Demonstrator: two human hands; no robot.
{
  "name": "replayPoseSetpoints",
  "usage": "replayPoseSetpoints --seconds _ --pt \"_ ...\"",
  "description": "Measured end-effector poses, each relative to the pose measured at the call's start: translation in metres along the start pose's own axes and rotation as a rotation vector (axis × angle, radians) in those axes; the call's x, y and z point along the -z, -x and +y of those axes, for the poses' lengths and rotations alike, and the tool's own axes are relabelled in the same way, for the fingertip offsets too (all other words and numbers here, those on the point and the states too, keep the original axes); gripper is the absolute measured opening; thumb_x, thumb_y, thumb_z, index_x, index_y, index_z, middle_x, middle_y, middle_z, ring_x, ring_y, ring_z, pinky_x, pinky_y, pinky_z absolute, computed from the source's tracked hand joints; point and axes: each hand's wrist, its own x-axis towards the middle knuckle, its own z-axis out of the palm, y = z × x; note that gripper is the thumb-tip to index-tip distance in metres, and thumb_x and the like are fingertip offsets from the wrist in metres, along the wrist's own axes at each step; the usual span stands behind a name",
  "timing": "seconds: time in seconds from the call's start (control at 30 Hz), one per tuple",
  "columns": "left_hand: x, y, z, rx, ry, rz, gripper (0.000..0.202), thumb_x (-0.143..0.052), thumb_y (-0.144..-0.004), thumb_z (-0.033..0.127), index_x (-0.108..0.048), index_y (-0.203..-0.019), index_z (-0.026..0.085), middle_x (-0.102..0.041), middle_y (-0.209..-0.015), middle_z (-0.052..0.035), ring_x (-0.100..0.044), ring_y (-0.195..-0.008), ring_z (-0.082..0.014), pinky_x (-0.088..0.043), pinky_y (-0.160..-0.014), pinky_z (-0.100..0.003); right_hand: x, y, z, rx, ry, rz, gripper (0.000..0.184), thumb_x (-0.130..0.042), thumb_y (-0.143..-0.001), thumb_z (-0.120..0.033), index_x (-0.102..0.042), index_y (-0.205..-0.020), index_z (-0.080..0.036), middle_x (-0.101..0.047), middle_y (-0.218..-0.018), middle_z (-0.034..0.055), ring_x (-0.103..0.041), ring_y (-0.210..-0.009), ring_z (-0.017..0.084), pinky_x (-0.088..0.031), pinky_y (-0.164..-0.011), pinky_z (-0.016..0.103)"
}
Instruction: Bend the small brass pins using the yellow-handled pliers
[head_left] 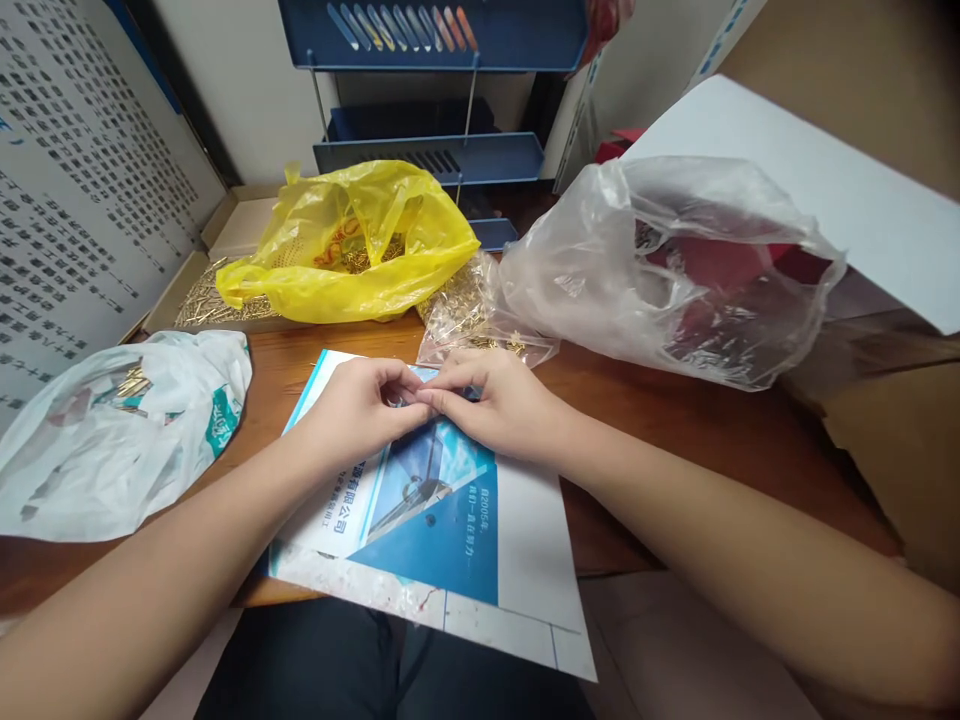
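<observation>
Above a printed blue-and-white sheet [427, 560], my left hand [367, 400] and my right hand [487, 400] meet fingertip to fingertip. Both are closed in a pinch. Whatever sits between the fingertips is too small and too covered to name. Just beyond my right hand lies a clear plastic bag [461, 305] with small gold-coloured metal pieces in it. A yellow plastic bag [375, 290], its mouth open, holds more small gold-coloured pieces behind my left hand. To the left, a white plastic bag [180, 430] has thin gold-coloured pieces inside.
A cardboard tray [161, 310] of thin gold-coloured pins stands at the back left. A large translucent bag [585, 280] takes up the back right, by a white board [810, 170]. Blue shelves [427, 155] rise behind the wooden table [637, 430]. The sheet overhangs the front edge.
</observation>
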Motion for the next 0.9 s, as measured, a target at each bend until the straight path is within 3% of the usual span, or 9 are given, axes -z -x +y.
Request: replayPoseSetpoints --seconds 0.13,0.3,0.43,0.53,0.67,0.77,0.9 --pt "-0.004 0.0 -0.001 -0.013 0.041 0.048 0.022 -0.072 -0.078 0.029 -0.072 -0.092 0.013 -0.077 -0.083 -0.006 -0.071 -0.073 -0.0173 -0.054 -0.068 -0.026 0.001 0.002 -0.002 -0.08 0.034 -0.028 0.03 -0.058 -0.092 -0.024 -0.075 -0.069 -0.016 -0.064 -0.067 0.0038 -0.054 -0.066 0.013 -0.037 -0.063 0.028" --pt "-0.003 -0.001 0.006 0.024 -0.012 0.048 0.016 -0.071 -0.08 0.029 -0.071 -0.088 0.015 -0.075 -0.072 -0.0027 -0.069 -0.064 -0.0163 -0.051 -0.061 -0.025 0.008 0.002 -0.005 -0.071 0.061 -0.075 0.029 -0.055 -0.092 -0.023 -0.072 -0.07 -0.015 -0.063 -0.066 0.0025 -0.054 -0.065 0.013 -0.037 -0.063 0.027" --pt "0.0 -0.003 0.009 0.126 -0.003 0.068 0.016 -0.076 -0.077 0.029 -0.073 -0.085 0.016 -0.077 -0.074 -0.004 -0.07 -0.067 -0.0178 -0.053 -0.063 -0.027 0.031 -0.003 0.007 -0.198 0.207 0.079 0.032 -0.054 -0.09 -0.024 -0.066 -0.062 -0.016 -0.06 -0.058 0.002 -0.048 -0.054 0.012 -0.032 -0.054 0.028" --pt "0.002 -0.004 0.009 0.175 0.054 0.081 0.022 -0.079 -0.075 0.026 -0.071 -0.094 0.016 -0.078 -0.076 -0.0035 -0.072 -0.068 -0.0189 -0.055 -0.066 -0.029 0.047 -0.008 0.025 -0.386 0.369 0.18 0.018 -0.062 -0.083 -0.022 -0.073 -0.07 -0.017 -0.065 -0.062 0.0044 -0.051 -0.054 0.015 -0.034 -0.053 0.03" --pt "0.002 -0.003 0.007 0.17 0.077 0.072 0.021 -0.08 -0.075 0.026 -0.068 -0.089 0.016 -0.078 -0.074 -0.0029 -0.071 -0.066 -0.0181 -0.055 -0.067 -0.029 0.049 -0.012 0.041 -0.526 0.433 0.06 0.01 -0.066 -0.077 -0.019 -0.076 -0.076 -0.019 -0.071 -0.074 0.0053 -0.058 -0.063 0.018 -0.039 -0.058 0.031" --pt "0.002 -0.002 0.006 0.127 0.042 0.043 0.013 -0.078 -0.077 0.028 -0.072 -0.08 0.016 -0.076 -0.072 -0.0023 -0.069 -0.063 -0.0163 -0.052 -0.061 -0.027 0.045 -0.012 0.042 -0.538 0.433 0.032 0.01 -0.067 -0.077 -0.019 -0.077 -0.08 -0.02 -0.074 -0.08 0.0049 -0.061 -0.069 0.019 -0.041 -0.062 0.032" --pt "0.001 -0.001 0.005 0.07 0.03 0.03 0.009 -0.074 -0.082 0.026 -0.079 -0.082 0.018 -0.077 -0.076 -0.0016 -0.068 -0.064 -0.0156 -0.052 -0.061 -0.026 0.045 -0.012 0.041 -0.515 0.412 0.0 0.008 -0.066 -0.077 -0.018 -0.074 -0.073 -0.019 -0.071 -0.072 0.0034 -0.058 -0.061 0.016 -0.04 -0.057 0.03"
